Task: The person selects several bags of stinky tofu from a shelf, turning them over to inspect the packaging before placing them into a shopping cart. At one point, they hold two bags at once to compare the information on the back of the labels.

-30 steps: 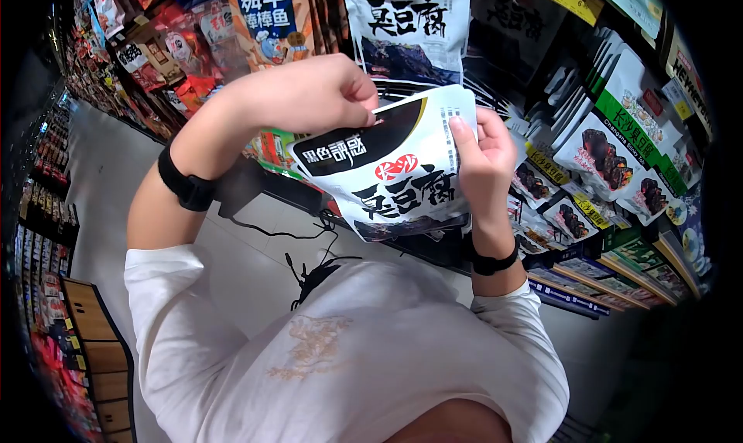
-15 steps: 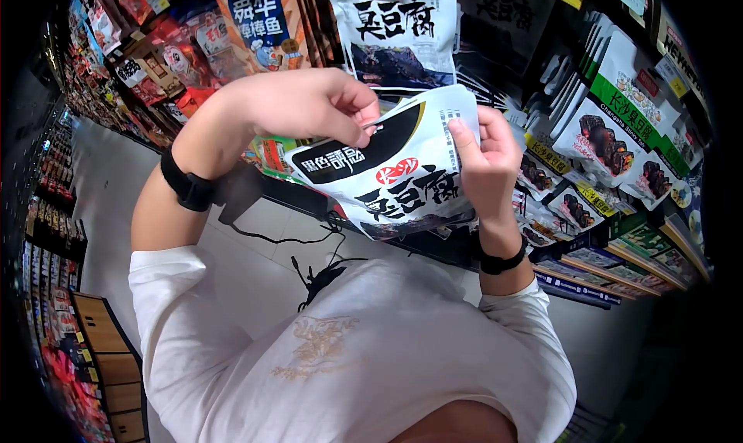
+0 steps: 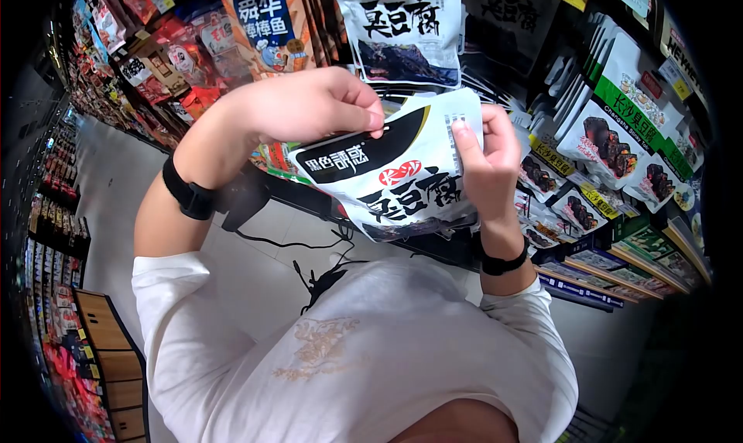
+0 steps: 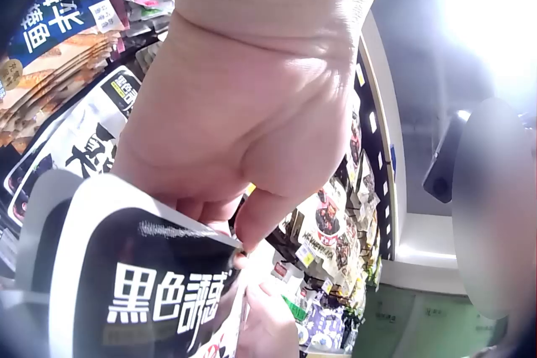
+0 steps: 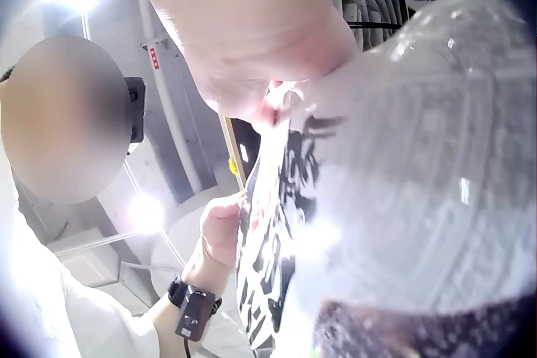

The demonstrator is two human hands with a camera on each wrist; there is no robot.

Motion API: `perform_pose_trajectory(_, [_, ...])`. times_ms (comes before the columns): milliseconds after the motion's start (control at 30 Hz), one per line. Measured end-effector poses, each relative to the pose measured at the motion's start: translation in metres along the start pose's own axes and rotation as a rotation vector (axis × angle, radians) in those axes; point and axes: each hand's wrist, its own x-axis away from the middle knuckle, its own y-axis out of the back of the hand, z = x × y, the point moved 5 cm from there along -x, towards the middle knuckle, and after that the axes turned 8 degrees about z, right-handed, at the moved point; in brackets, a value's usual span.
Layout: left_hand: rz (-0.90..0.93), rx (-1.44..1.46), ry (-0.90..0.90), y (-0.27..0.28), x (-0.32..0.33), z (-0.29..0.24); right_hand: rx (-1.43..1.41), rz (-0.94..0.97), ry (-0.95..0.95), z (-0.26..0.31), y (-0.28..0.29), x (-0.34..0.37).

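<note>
A white and black stinky tofu packet (image 3: 410,180) is held tilted in front of the chest. My left hand (image 3: 321,106) pinches its top edge between thumb and fingertips, by the black label corner. On the other side my right hand (image 3: 491,160) grips the packet's side, thumb flat on the printed front. In the left wrist view, the packet's black label (image 4: 159,282) sits below the left hand (image 4: 243,123), with another pale packet edge right behind it. The right wrist view shows the clear, glossy back (image 5: 419,182) of the bag beneath the right hand (image 5: 260,47).
A matching packet (image 3: 406,32) hangs on the rack just beyond the hands. Orange fish snack bags (image 3: 267,25) hang to the left, green-banded tofu packets (image 3: 619,125) to the right. Black cables (image 3: 317,280) lie on the floor. Wooden cabinets (image 3: 108,327) stand at far left.
The left hand's fingertips have shifted slightly along the packet's top edge, and its fingers have closed in. The right hand keeps its grip. The view has shifted a little.
</note>
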Motion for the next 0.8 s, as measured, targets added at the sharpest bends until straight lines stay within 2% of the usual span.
perform_pose_trajectory(67, [-0.057,-0.227,-0.06,0.002,-0.006,0.004,-0.275,0.124,-0.149,-0.007,-0.004,-0.004])
perform_pose_trajectory(100, [-0.056,-0.227,-0.064,0.0,-0.006,0.002,-0.271,0.122,-0.149,-0.006,-0.003,-0.007])
perform_pose_trajectory(167, [-0.207,-0.365,0.017,0.003,-0.004,-0.002,-0.397,0.247,-0.22,-0.007,-0.008,-0.011])
perform_pose_trajectory(233, [-0.225,-0.425,-0.051,0.004,-0.002,-0.009,-0.424,0.269,-0.219,-0.008,-0.009,-0.013])
perform_pose_trajectory(300, [-0.213,-0.403,0.002,0.004,0.001,-0.014,-0.363,0.405,-0.376,-0.02,-0.011,-0.01])
perform_pose_trajectory(333, [-0.219,-0.409,-0.055,0.007,-0.002,-0.009,-0.383,0.376,-0.374,-0.024,-0.012,-0.011])
perform_pose_trajectory(367, [-0.224,-0.413,-0.059,0.01,-0.002,-0.012,-0.38,0.378,-0.367,-0.023,-0.016,-0.012])
perform_pose_trajectory(433, [-0.226,-0.48,-0.12,0.011,-0.002,-0.018,-0.241,0.216,-0.178,-0.017,-0.016,-0.012])
perform_pose_trajectory(467, [-0.226,-0.449,-0.075,0.015,-0.006,-0.011,-0.123,0.166,-0.197,-0.017,-0.015,-0.012])
perform_pose_trajectory(500, [-0.287,-0.544,-0.201,0.011,-0.004,-0.014,-0.117,0.174,-0.231,-0.021,-0.016,-0.012])
perform_pose_trajectory(567, [-0.277,-0.441,-0.116,0.0,0.0,0.0,-0.117,0.156,-0.147,-0.031,-0.021,-0.012])
perform_pose_trajectory(600, [-0.274,-0.317,-0.228,-0.002,-0.002,0.016,-0.064,0.189,-0.15,-0.037,-0.023,-0.009])
perform_pose_trajectory(633, [-0.3,-0.307,-0.156,-0.005,0.004,0.019,-0.014,0.224,-0.152,-0.042,-0.025,-0.006])
perform_pose_trajectory(667, [-0.328,-0.244,-0.13,-0.007,0.007,0.029,-0.03,0.224,-0.249,-0.047,-0.03,-0.001])
perform_pose_trajectory(700, [-0.358,-0.177,-0.1,-0.007,0.01,0.043,-0.048,0.166,-0.221,-0.052,-0.038,0.003])
perform_pose_trajectory(767, [-0.399,-0.131,-0.01,-0.012,0.016,0.073,0.135,0.312,-0.227,-0.053,-0.048,0.014])
perform_pose_trajectory(800, [-0.409,-0.147,0.034,-0.019,0.02,0.088,0.126,0.361,-0.355,-0.067,-0.055,0.023])
